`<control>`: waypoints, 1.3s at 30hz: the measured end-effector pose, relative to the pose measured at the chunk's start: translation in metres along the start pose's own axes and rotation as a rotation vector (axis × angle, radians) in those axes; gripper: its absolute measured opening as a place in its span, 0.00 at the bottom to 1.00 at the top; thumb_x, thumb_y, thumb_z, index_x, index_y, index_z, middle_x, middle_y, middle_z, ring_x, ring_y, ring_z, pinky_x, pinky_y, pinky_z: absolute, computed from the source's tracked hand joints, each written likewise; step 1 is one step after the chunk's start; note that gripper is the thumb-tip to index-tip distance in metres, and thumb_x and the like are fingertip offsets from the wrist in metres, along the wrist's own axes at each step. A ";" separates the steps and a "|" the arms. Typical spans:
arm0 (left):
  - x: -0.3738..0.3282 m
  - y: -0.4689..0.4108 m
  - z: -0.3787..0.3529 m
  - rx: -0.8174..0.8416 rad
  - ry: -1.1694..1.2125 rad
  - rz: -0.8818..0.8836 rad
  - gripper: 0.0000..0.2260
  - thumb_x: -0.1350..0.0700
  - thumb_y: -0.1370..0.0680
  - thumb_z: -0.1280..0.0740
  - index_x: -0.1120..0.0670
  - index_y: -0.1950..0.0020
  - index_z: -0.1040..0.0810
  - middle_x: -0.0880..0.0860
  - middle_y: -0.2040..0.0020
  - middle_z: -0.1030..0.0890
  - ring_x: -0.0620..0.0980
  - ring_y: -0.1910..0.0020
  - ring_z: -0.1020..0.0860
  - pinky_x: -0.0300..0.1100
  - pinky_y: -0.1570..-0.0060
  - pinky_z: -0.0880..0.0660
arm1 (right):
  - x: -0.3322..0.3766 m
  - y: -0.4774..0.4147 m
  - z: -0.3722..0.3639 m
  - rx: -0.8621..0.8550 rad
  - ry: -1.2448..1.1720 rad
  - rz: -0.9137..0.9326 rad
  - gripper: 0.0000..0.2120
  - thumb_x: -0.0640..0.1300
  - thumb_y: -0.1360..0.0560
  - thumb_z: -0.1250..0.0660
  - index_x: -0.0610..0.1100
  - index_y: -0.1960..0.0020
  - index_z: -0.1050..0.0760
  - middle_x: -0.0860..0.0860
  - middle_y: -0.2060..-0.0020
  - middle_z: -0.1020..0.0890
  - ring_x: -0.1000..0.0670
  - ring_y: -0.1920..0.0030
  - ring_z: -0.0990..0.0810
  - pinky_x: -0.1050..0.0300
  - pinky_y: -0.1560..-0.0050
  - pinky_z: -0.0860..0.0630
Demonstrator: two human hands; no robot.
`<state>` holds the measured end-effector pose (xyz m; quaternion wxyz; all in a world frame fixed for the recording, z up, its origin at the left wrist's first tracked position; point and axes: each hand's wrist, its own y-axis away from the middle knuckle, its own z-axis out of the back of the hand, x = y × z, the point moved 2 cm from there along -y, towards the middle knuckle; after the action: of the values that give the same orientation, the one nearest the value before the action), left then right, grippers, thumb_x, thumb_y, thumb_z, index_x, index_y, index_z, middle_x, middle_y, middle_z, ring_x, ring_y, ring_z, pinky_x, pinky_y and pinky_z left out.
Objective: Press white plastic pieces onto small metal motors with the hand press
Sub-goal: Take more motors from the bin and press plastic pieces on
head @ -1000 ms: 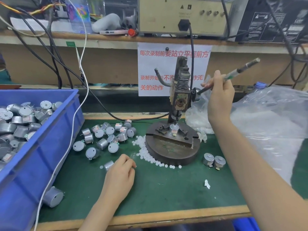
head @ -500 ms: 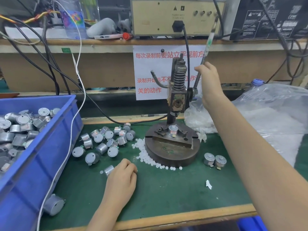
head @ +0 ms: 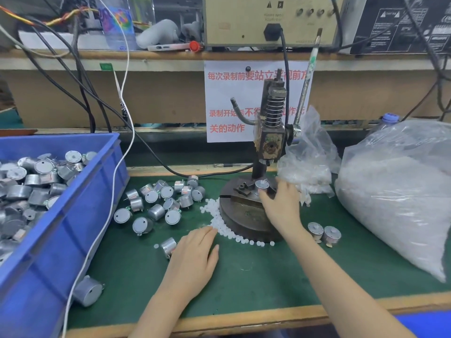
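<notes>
partly behind right hand (head: pixel 280 206), motor (head: pixel 261 185) on press (head: pixel 269 142)

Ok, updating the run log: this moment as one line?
right hand at motor on press | left hand by white pieces | lever raised

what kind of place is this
Likely a small factory assembly bench: a hand press, a blue bin heaped with metal motors, and a bag of white plastic pieces.
</notes>
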<state>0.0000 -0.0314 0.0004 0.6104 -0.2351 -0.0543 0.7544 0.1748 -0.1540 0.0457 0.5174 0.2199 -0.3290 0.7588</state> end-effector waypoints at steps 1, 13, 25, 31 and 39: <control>0.003 0.000 -0.004 0.044 0.002 0.015 0.18 0.51 0.20 0.41 0.53 0.31 0.31 0.47 0.31 0.31 0.46 0.33 0.32 0.39 0.35 0.38 | 0.002 0.000 -0.004 -0.003 0.045 0.032 0.28 0.51 0.23 0.37 0.40 0.28 0.37 0.41 0.34 0.33 0.42 0.32 0.38 0.51 0.33 0.41; 0.013 -0.002 -0.017 0.163 -0.137 0.016 0.23 0.44 0.19 0.57 0.45 0.24 0.53 0.40 0.25 0.51 0.41 0.28 0.52 0.39 0.31 0.55 | -0.007 0.023 0.006 -0.096 0.055 0.129 0.18 0.48 0.25 0.33 0.41 0.39 0.29 0.45 0.38 0.29 0.45 0.35 0.35 0.56 0.36 0.42; 0.014 0.000 -0.020 0.160 -0.142 0.013 0.23 0.42 0.19 0.56 0.45 0.24 0.49 0.42 0.24 0.51 0.43 0.27 0.51 0.41 0.30 0.55 | -0.059 0.069 0.040 -0.096 0.171 0.111 0.12 0.39 0.29 0.28 0.35 0.48 0.23 0.41 0.48 0.23 0.40 0.44 0.29 0.55 0.45 0.40; 0.014 0.000 -0.020 0.166 -0.183 0.020 0.25 0.40 0.20 0.56 0.45 0.24 0.50 0.44 0.24 0.51 0.45 0.27 0.51 0.42 0.30 0.55 | -0.075 0.070 0.042 -0.010 0.355 0.062 0.14 0.42 0.30 0.27 0.35 0.49 0.22 0.41 0.45 0.24 0.38 0.41 0.30 0.49 0.42 0.36; 0.015 -0.004 -0.019 0.162 -0.173 0.042 0.26 0.38 0.21 0.55 0.44 0.24 0.50 0.46 0.24 0.52 0.47 0.27 0.51 0.43 0.29 0.54 | -0.057 0.077 0.037 -0.076 0.367 0.217 0.23 0.38 0.33 0.25 0.34 0.40 0.25 0.37 0.45 0.24 0.35 0.42 0.27 0.43 0.42 0.32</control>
<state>0.0097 -0.0199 -0.0197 0.6047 -0.1199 -0.0406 0.7863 0.1239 -0.2362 0.0121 0.4918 0.0218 -0.2795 0.8243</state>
